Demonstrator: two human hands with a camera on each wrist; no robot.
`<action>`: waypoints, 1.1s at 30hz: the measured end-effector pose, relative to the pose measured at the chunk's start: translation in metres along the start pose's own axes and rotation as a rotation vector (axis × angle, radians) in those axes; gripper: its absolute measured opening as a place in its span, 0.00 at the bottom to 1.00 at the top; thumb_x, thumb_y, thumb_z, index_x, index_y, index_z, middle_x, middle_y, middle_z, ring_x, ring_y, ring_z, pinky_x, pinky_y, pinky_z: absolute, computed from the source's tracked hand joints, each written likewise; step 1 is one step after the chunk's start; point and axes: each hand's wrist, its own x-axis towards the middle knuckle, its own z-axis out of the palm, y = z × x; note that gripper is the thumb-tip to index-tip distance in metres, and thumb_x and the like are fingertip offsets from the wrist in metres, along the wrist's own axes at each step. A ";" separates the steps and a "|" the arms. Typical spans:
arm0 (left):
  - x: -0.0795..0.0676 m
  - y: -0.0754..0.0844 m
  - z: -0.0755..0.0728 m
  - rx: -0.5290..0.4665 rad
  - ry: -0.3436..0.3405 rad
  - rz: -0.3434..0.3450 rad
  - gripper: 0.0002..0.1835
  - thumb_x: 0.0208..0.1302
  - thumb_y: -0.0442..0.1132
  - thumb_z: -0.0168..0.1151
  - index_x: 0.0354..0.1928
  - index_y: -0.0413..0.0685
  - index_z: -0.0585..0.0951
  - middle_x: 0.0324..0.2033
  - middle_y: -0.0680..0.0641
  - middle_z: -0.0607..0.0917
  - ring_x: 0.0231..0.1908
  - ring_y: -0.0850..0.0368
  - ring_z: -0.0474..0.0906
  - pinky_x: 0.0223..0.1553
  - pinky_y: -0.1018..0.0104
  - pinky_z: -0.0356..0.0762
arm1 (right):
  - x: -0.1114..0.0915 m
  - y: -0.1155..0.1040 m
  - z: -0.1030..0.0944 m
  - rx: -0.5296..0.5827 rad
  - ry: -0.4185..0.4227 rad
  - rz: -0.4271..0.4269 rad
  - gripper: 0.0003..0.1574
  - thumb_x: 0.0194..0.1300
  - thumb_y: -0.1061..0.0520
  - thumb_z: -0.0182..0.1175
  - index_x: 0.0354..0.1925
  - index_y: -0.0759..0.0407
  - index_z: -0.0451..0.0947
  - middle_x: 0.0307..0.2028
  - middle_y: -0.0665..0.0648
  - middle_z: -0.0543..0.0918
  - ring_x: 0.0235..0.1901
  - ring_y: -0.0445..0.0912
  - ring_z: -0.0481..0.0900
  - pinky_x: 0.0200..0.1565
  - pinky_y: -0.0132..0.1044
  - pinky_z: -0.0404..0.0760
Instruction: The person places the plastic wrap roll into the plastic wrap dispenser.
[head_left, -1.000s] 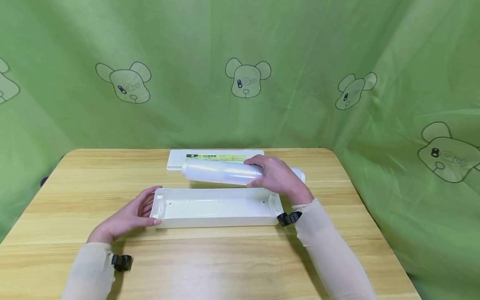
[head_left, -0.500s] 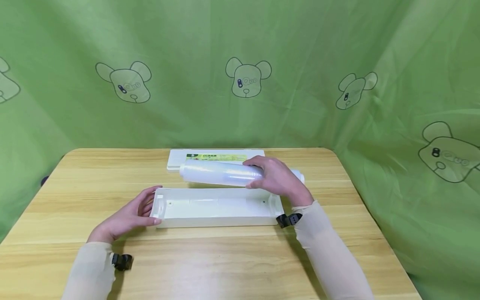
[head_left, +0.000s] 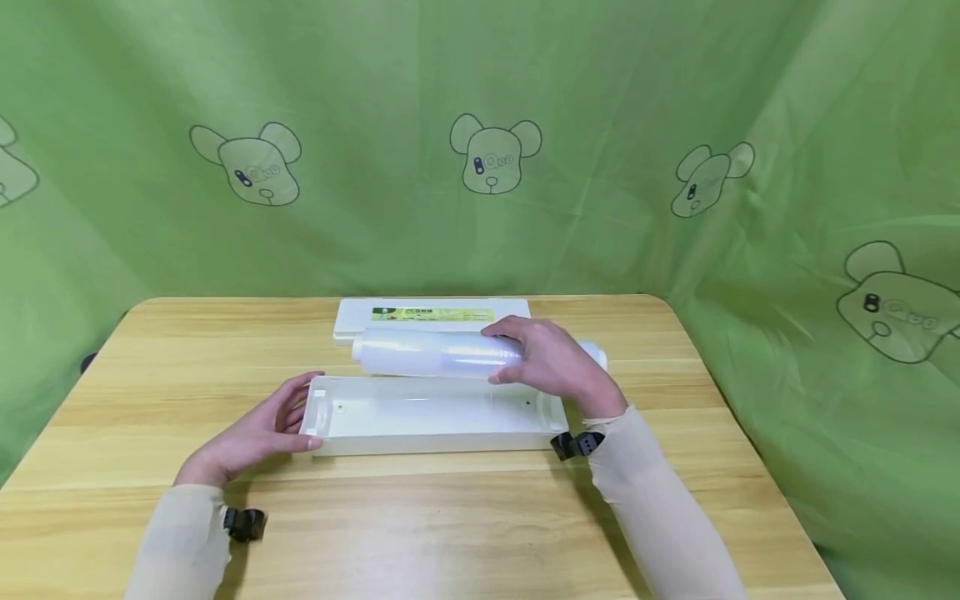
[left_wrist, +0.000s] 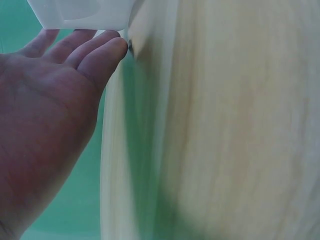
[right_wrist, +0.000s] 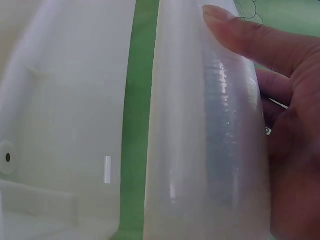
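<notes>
An uncovered long white plastic box (head_left: 435, 444) sits on the wooden table, its inside facing up. My left hand (head_left: 251, 435) holds its left end, thumb at the front corner and index finger at the back corner; in the left wrist view its fingers (left_wrist: 102, 52) meet the box's end wall (left_wrist: 85, 15). With my right hand (head_left: 551, 358) I grip a roll of cling film (head_left: 427, 352) from above, right of its middle. The roll lies level along the box's back edge. In the right wrist view a narrow gap separates the roll (right_wrist: 190, 140) from the box (right_wrist: 85, 110).
Behind the roll lies a flat white lid (head_left: 450, 305) bearing a yellow-green label (head_left: 431, 314), at the far edge of the wooden table (head_left: 420, 533). A green curtain (head_left: 375, 225) with bear-head drawings hangs around the back and sides.
My right hand has brought the cling film roll slightly left and nearer the box, so more of the lid's label shows. The left hand and the box have stayed put.
</notes>
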 end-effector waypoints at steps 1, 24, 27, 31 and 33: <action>0.000 0.000 0.000 -0.003 0.001 -0.002 0.54 0.57 0.29 0.69 0.77 0.43 0.43 0.74 0.32 0.47 0.71 0.34 0.47 0.61 0.75 0.63 | 0.000 0.000 0.000 -0.003 -0.002 -0.002 0.38 0.50 0.46 0.76 0.60 0.46 0.77 0.56 0.47 0.79 0.47 0.44 0.76 0.53 0.44 0.75; 0.002 0.001 -0.001 -0.012 0.001 0.005 0.55 0.56 0.29 0.70 0.77 0.42 0.42 0.74 0.32 0.46 0.71 0.35 0.46 0.62 0.74 0.62 | -0.006 -0.012 0.006 -0.015 -0.039 -0.028 0.38 0.50 0.47 0.76 0.60 0.49 0.78 0.59 0.47 0.78 0.56 0.45 0.74 0.58 0.45 0.74; 0.002 0.000 -0.001 -0.015 0.003 0.005 0.55 0.55 0.29 0.70 0.77 0.42 0.43 0.74 0.33 0.46 0.71 0.35 0.46 0.62 0.74 0.62 | -0.006 -0.014 0.007 -0.019 -0.045 -0.041 0.39 0.50 0.47 0.76 0.61 0.50 0.78 0.60 0.48 0.77 0.59 0.46 0.73 0.61 0.46 0.72; 0.001 -0.001 -0.001 -0.019 0.005 0.004 0.55 0.55 0.29 0.70 0.77 0.43 0.43 0.74 0.33 0.46 0.71 0.35 0.46 0.62 0.74 0.62 | -0.007 -0.018 0.009 -0.015 -0.051 -0.055 0.39 0.52 0.47 0.75 0.61 0.51 0.77 0.60 0.49 0.77 0.62 0.48 0.71 0.64 0.47 0.69; 0.001 -0.001 -0.002 -0.017 0.006 0.005 0.55 0.55 0.29 0.70 0.77 0.43 0.43 0.74 0.33 0.46 0.71 0.35 0.46 0.62 0.75 0.62 | -0.007 -0.020 0.009 -0.019 -0.053 -0.061 0.38 0.52 0.47 0.75 0.61 0.51 0.77 0.60 0.48 0.77 0.62 0.48 0.70 0.65 0.47 0.67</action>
